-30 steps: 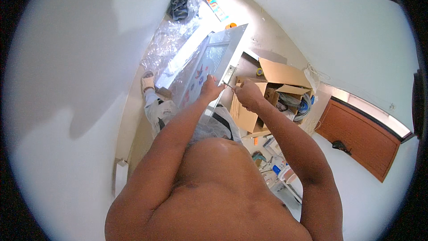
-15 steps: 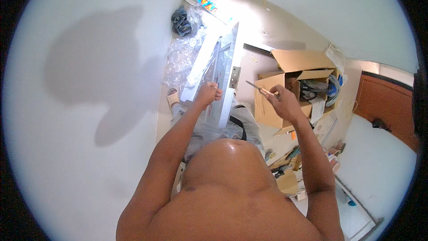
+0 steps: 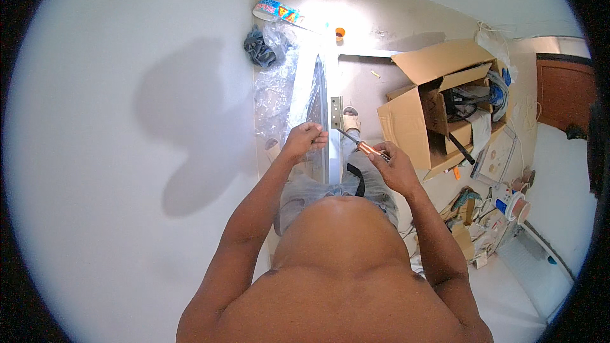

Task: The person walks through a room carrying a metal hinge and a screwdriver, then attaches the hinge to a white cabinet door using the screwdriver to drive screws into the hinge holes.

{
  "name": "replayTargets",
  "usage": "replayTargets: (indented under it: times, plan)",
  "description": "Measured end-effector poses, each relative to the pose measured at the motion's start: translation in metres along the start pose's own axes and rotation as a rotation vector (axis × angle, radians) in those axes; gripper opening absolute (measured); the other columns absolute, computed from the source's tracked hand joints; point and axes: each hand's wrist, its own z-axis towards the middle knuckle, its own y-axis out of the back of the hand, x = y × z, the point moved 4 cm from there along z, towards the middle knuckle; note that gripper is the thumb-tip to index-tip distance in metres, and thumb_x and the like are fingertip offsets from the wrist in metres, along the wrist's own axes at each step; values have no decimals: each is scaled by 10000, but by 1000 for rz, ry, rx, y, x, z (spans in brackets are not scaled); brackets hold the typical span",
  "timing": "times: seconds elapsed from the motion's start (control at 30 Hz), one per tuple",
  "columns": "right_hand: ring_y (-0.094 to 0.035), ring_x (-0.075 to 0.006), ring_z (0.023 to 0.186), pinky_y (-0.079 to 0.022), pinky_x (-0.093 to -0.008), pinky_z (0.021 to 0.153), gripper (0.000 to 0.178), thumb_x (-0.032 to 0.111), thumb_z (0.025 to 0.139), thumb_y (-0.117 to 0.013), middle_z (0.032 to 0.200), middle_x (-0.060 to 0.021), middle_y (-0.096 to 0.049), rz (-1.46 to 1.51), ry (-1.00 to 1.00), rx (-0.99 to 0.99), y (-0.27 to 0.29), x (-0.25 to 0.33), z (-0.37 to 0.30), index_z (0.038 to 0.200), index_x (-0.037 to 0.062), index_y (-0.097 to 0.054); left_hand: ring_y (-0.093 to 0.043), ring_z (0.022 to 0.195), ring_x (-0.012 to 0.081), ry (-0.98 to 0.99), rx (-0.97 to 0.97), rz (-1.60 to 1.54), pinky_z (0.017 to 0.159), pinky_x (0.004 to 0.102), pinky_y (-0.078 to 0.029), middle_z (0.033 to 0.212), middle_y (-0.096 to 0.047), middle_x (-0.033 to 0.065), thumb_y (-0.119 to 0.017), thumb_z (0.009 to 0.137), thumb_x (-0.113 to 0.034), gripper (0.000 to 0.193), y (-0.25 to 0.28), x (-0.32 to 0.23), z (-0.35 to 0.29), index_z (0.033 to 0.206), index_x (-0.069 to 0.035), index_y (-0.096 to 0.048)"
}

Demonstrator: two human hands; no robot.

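Observation:
My right hand (image 3: 395, 168) grips the orange-and-dark handle of a screwdriver (image 3: 366, 147), its thin shaft pointing up and left. The tip is close to the lower end of a metal hinge (image 3: 336, 112) on the edge of a white door or frame panel (image 3: 333, 162). I cannot tell whether it touches. My left hand (image 3: 306, 142) is beside the panel with its fingers curled in a pinch. Whatever they hold, if anything, is too small to make out. The panel stands between my legs, with a sandalled foot (image 3: 350, 119) to the right of the hinge.
At the right, an open cardboard box (image 3: 403, 130) holds cables and dark parts. Clear plastic wrap (image 3: 273, 98) and a dark bundle (image 3: 259, 49) lie along the left wall. Beyond are a colourful strip (image 3: 277, 10) and an orange cup (image 3: 340, 33). Clutter (image 3: 470, 216) covers the floor lower right.
The screwdriver has come left and down, its tip now near the hinge. My left hand has shifted slightly right. The view has moved, bringing the orange cup and right foot into sight.

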Motion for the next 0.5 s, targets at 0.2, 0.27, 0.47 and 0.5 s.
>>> replayTargets:
  times: [0.2,0.27,0.47,0.5]
  plan:
    - [-678,-302,912,-517,-391,790,353,307,912,-651,986,-214,-684,85,-2,4,-3,-5,-11,1111,18,-618,-658,894,200,11,55,-73,835,326,-580,1048,-656,159,-545,993,-163,282,-8,-11,-1,1164,61,-549]
    - [-678,-296,926,-516,-386,799,346,299,911,-656,990,-207,-686,120,-7,8,-5,-7,-15,1112,20,-619,-656,891,198,9,96,-60,838,327,-580,1049,-655,154,-549,993,-167,266,-11,-11,-1,1142,54,-553]
    - [-628,-196,914,-490,-326,816,333,250,921,-648,979,-148,-661,207,-36,-11,-9,-5,-21,1102,-27,-611,-645,907,199,60,161,-245,851,328,-575,1024,-642,130,-563,983,-140,227,-15,-6,2,1124,38,-553]
    - [-627,-194,923,-488,-325,821,332,248,922,-645,986,-145,-661,228,-28,-15,-9,-3,-22,1104,-27,-611,-644,903,198,55,193,-250,848,328,-575,1011,-639,124,-563,982,-136,222,-17,-6,3,1122,36,-552]
